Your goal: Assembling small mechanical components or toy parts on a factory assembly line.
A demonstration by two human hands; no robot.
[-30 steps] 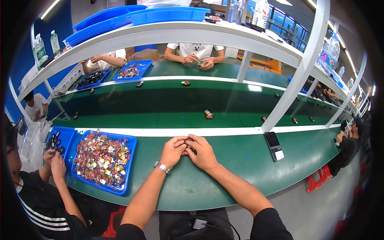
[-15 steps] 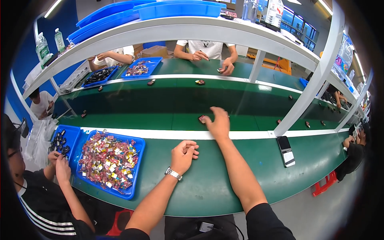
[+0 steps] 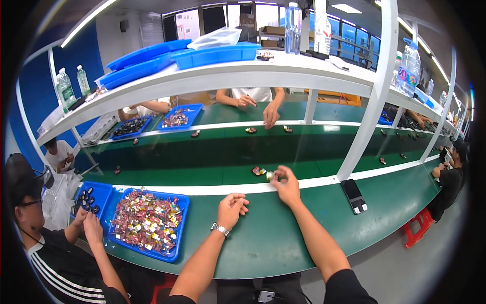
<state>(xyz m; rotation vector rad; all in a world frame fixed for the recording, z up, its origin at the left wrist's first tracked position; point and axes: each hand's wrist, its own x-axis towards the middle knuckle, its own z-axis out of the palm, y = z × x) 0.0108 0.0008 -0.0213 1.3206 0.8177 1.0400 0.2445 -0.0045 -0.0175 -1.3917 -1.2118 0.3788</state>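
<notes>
My right hand (image 3: 286, 186) is over the near edge of the green belt (image 3: 217, 172), thumb and fingers pinched on a small electronic part (image 3: 270, 176) with a pale yellowish side. Just left of it on the belt lies a small pink-and-dark part (image 3: 258, 171). My left hand (image 3: 233, 207), a metal watch on its wrist, hovers over the near green worktop (image 3: 263, 238). Its fingers are curled in and nothing shows in them. To its left stands a blue tray (image 3: 185, 223) heaped with small pink, white and yellow parts.
A smaller blue tray (image 3: 109, 191) of black pieces stands at the left, beside a co-worker's hands (image 3: 91, 225). A phone (image 3: 354, 196) lies right, near a white upright (image 3: 364, 131). A white shelf (image 3: 304, 67) spans above the belt. Other people's hands (image 3: 271, 115) work across it.
The view has tilted up, so the worktop sits lower in it. My right hand, fingers spread over the belt before, has drawn back toward the near rail, pinching a part. My left hand stays curled.
</notes>
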